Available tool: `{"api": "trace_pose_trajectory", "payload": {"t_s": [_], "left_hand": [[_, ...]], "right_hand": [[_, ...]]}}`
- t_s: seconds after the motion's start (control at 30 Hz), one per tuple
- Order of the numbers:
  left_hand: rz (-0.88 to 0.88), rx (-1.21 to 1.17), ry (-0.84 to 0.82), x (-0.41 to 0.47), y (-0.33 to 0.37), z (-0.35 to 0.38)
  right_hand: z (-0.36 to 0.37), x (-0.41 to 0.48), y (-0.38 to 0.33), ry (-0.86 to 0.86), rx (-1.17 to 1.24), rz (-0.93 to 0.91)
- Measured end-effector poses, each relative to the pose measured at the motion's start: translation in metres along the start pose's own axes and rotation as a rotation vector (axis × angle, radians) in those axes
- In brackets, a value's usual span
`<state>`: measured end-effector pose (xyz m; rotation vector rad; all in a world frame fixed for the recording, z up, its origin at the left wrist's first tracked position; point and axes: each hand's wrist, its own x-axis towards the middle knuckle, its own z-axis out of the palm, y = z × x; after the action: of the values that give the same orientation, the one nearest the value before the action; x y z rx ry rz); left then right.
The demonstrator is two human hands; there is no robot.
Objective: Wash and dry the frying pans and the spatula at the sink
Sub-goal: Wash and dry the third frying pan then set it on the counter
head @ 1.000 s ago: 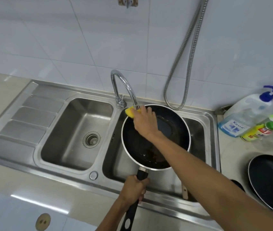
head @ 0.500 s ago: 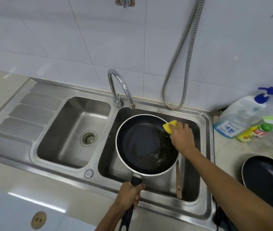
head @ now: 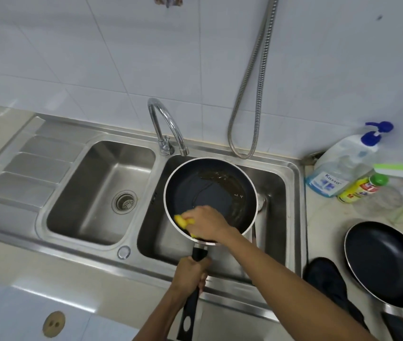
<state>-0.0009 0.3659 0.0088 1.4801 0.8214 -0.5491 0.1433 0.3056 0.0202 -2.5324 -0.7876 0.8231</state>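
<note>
Over the right-hand sink basin (head: pixel 279 183), my left hand (head: pixel 188 273) is clenched round the black handle of the frying pan (head: pixel 210 193), holding it above the basin. My right hand (head: pixel 207 221) presses a yellow sponge (head: pixel 182 221) against the pan's near inner wall, fingers closed on it. Brown greasy residue lies at the pan's far side. Right of my right forearm, on the counter: second frying pan (head: pixel 387 264); beyond it, a clear pump bottle (head: pixel 338 168) labelled "Kassa", touching a yellow bottle (head: pixel 357 189), label unreadable. Spatula not identifiable.
</note>
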Motion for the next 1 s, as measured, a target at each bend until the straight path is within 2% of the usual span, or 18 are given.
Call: {"api": "trace_pose_trajectory", "payload": {"t_s": [0.2,0.4,0.5,0.6,0.73,0.83,0.93,1.0], "left_hand": [[0.031,-0.017,0.0,0.001,0.008,-0.009],[0.028,-0.091,0.041,0.01,0.012,-0.013],[0.004,-0.124,0.045,0.012,0.006,-0.012],[-0.008,-0.117,0.046,0.013,-0.004,-0.012],[0.005,-0.089,0.043,0.011,-0.012,-0.015],[0.01,-0.088,0.044,0.011,-0.008,-0.018],[0.011,-0.099,0.061,0.012,-0.001,-0.022],[0.009,-0.087,0.082,0.012,0.0,-0.027]], "right_hand": [[-0.017,0.052,-0.004,0.109,-0.035,0.053],[-0.006,0.018,-0.007,-0.018,-0.12,-0.069],[-0.009,-0.003,0.009,-0.056,-0.196,-0.074],[-0.022,-0.011,0.038,-0.097,-0.334,0.01],[-0.032,-0.008,0.07,-0.043,-0.552,0.154],[-0.028,-0.004,0.073,0.041,-0.404,0.192],[-0.033,0.0,0.069,0.248,-0.005,0.224],[-0.04,0.002,0.064,0.342,0.175,0.272]]}}
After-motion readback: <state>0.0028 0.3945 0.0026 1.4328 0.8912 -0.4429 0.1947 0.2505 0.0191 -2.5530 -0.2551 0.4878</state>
